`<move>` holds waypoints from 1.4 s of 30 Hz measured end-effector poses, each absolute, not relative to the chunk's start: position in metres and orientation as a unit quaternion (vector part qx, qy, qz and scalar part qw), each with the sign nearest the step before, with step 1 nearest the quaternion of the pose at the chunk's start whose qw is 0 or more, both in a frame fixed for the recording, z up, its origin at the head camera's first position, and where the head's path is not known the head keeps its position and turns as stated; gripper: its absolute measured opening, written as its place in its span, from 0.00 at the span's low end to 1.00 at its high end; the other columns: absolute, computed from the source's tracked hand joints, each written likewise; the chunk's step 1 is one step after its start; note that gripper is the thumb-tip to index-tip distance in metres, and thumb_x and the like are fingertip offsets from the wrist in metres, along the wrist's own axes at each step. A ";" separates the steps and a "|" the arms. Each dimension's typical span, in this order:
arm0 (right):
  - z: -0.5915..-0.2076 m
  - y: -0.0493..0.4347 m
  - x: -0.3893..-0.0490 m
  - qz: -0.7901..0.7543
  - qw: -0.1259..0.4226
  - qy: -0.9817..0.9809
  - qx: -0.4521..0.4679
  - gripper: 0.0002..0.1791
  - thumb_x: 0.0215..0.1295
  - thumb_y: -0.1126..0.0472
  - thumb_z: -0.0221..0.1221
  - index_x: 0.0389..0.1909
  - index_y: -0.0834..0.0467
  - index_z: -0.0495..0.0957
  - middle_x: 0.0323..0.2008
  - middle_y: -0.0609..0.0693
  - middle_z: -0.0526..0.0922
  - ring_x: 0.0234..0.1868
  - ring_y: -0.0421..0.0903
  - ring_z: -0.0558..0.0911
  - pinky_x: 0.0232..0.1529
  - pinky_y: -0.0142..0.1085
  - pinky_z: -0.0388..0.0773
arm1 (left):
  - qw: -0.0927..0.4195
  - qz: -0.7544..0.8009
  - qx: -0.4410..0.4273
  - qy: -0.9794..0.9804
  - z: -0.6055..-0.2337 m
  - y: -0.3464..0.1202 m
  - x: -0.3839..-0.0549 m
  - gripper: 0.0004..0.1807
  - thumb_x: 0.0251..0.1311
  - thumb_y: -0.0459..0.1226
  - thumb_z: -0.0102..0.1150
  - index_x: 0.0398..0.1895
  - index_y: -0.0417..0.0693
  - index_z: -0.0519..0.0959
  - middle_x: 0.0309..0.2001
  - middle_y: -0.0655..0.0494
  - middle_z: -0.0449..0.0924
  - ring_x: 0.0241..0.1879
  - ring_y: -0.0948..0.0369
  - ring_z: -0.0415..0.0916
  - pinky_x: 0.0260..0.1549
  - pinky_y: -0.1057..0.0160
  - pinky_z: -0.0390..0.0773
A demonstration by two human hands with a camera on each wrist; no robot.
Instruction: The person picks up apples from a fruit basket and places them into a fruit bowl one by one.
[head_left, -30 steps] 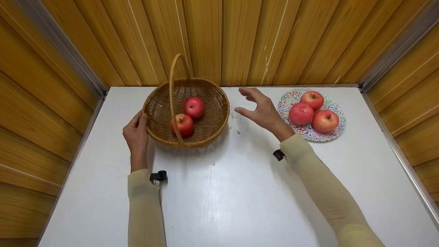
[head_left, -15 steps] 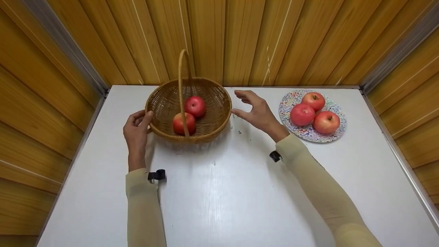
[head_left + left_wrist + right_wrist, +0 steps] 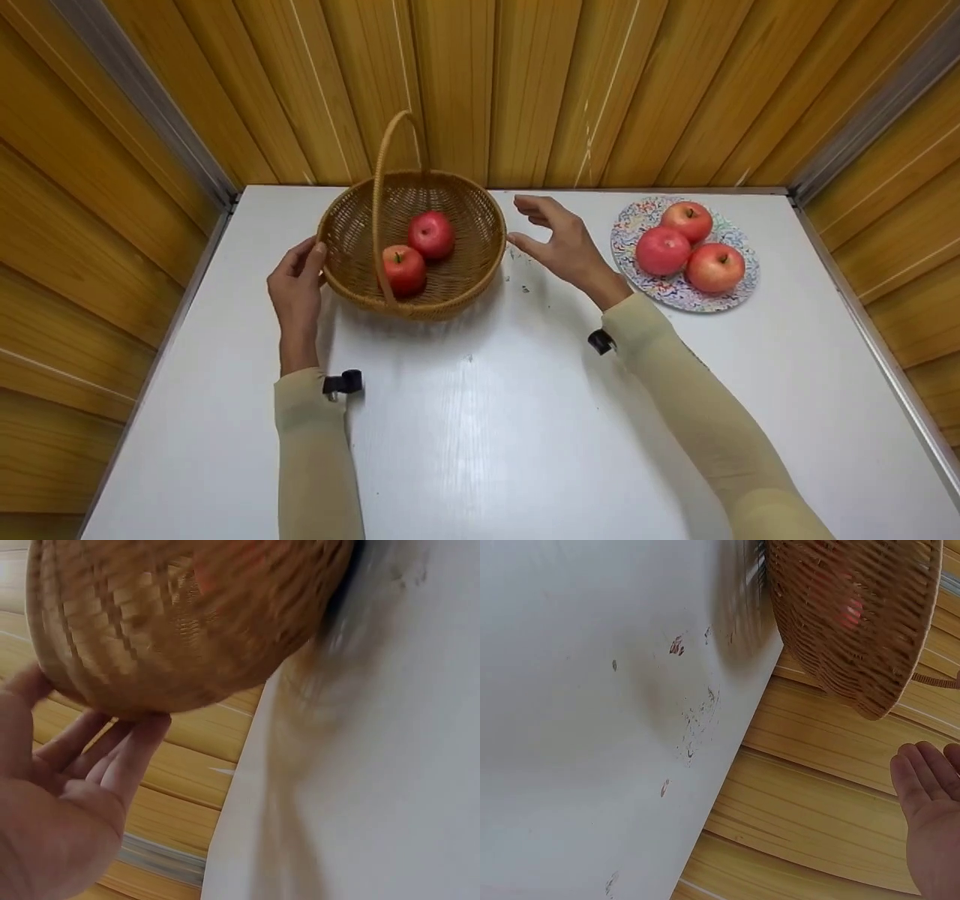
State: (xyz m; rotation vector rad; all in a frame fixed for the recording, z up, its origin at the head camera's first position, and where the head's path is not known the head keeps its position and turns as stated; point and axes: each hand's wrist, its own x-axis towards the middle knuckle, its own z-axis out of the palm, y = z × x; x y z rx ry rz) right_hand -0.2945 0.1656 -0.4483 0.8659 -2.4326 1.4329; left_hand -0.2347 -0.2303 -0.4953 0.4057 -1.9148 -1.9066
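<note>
A brown wicker basket [image 3: 465,281] with a tall arched handle [image 3: 381,172] stands on the white table. Two red apples, a front one [image 3: 405,271] and a back one [image 3: 432,234], lie inside it. My left hand [image 3: 295,292] holds the basket's left side, thumb at the rim; the left wrist view shows its fingertips [image 3: 154,724] against the woven outer wall. On the other side my right hand [image 3: 568,244] has its fingers spread, the thumb tip close by the right rim. In the right wrist view its straight fingers [image 3: 922,772] are apart from the basket.
At the right back sits a speckled multicoloured plate [image 3: 626,214] bearing three red apples [image 3: 716,268]. Wood-look panels [image 3: 525,90] wall in the table [image 3: 480,420] at the back and both sides. Dark marks [image 3: 697,720] dot the tabletop near the basket.
The basket has shifted slightly right; its handle swung upright, then leaned left again. My right hand has come closer to the right rim. The plate's apples have stayed put.
</note>
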 end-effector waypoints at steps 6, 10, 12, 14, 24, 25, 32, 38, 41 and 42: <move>-0.447 0.161 -0.294 0.479 0.099 -0.819 0.300 0.31 0.72 0.61 0.70 0.71 0.67 0.74 0.66 0.61 0.79 0.66 0.55 0.79 0.68 0.42 0.75 | 0.220 -0.671 0.151 -0.692 -0.492 -0.224 -0.234 0.23 0.75 0.49 0.65 0.64 0.47 0.85 0.59 0.49 0.85 0.58 0.57 0.81 0.51 0.62 0.85; -0.445 0.157 -0.296 0.474 0.101 -0.819 0.307 0.30 0.72 0.62 0.70 0.70 0.68 0.74 0.66 0.61 0.79 0.66 0.54 0.80 0.68 0.44 0.76 | 0.219 -0.681 0.140 -0.685 -0.490 -0.221 -0.231 0.23 0.71 0.48 0.70 0.62 0.46 0.86 0.57 0.49 0.85 0.55 0.57 0.82 0.46 0.64 0.86; -0.445 0.154 -0.297 0.470 0.103 -0.819 0.314 0.30 0.72 0.63 0.70 0.69 0.68 0.75 0.65 0.61 0.80 0.65 0.54 0.80 0.67 0.45 0.77 | 0.219 -0.688 0.138 -0.678 -0.491 -0.220 -0.231 0.22 0.70 0.46 0.71 0.62 0.46 0.87 0.57 0.48 0.86 0.54 0.56 0.83 0.43 0.66 0.86; -0.444 0.150 -0.299 0.461 0.103 -0.818 0.327 0.29 0.71 0.64 0.70 0.69 0.68 0.75 0.64 0.62 0.80 0.65 0.54 0.80 0.67 0.45 0.77 | 0.218 -0.691 0.138 -0.675 -0.492 -0.221 -0.231 0.21 0.71 0.44 0.70 0.62 0.45 0.86 0.57 0.47 0.85 0.55 0.56 0.83 0.43 0.66 0.86; -0.440 0.123 -0.308 0.396 0.074 -0.838 0.368 0.29 0.71 0.63 0.71 0.69 0.66 0.76 0.63 0.61 0.81 0.65 0.54 0.79 0.65 0.44 0.77 | 0.261 -0.684 0.145 -0.666 -0.495 -0.221 -0.235 0.19 0.74 0.45 0.66 0.61 0.47 0.87 0.58 0.48 0.86 0.57 0.54 0.83 0.46 0.66 0.85; -0.440 0.121 -0.309 0.389 0.070 -0.842 0.366 0.29 0.71 0.62 0.71 0.69 0.66 0.76 0.63 0.61 0.81 0.65 0.53 0.79 0.66 0.43 0.76 | 0.261 -0.684 0.143 -0.666 -0.495 -0.220 -0.236 0.19 0.74 0.45 0.66 0.61 0.47 0.87 0.58 0.48 0.86 0.57 0.54 0.83 0.46 0.66 0.85; -0.442 0.109 -0.311 0.360 0.006 -0.870 0.336 0.33 0.71 0.59 0.71 0.73 0.64 0.72 0.68 0.60 0.77 0.71 0.53 0.74 0.73 0.44 0.69 | 0.249 -0.689 0.108 -0.672 -0.495 -0.217 -0.234 0.22 0.71 0.44 0.70 0.64 0.49 0.86 0.58 0.47 0.85 0.52 0.54 0.83 0.44 0.66 0.86; -0.440 0.093 -0.315 0.322 -0.041 -0.896 0.304 0.41 0.70 0.55 0.73 0.78 0.63 0.67 0.73 0.59 0.72 0.75 0.54 0.69 0.76 0.44 0.64 | 0.245 -0.691 0.111 -0.671 -0.494 -0.218 -0.233 0.22 0.71 0.44 0.70 0.65 0.49 0.85 0.60 0.47 0.85 0.53 0.56 0.83 0.44 0.67 0.86; -0.440 0.085 -0.318 0.305 -0.046 -0.904 0.298 0.44 0.69 0.55 0.73 0.79 0.62 0.65 0.74 0.60 0.71 0.75 0.54 0.68 0.77 0.44 0.63 | 0.238 -0.687 0.118 -0.676 -0.494 -0.219 -0.232 0.22 0.72 0.44 0.69 0.66 0.50 0.85 0.62 0.49 0.84 0.56 0.56 0.82 0.44 0.67 0.86; -0.441 0.083 -0.319 0.298 -0.046 -0.906 0.298 0.44 0.69 0.55 0.73 0.80 0.62 0.64 0.74 0.60 0.70 0.76 0.55 0.68 0.77 0.44 0.63 | 0.236 -0.687 0.120 -0.677 -0.494 -0.219 -0.232 0.22 0.72 0.44 0.69 0.66 0.50 0.85 0.62 0.49 0.84 0.56 0.56 0.82 0.44 0.67 0.86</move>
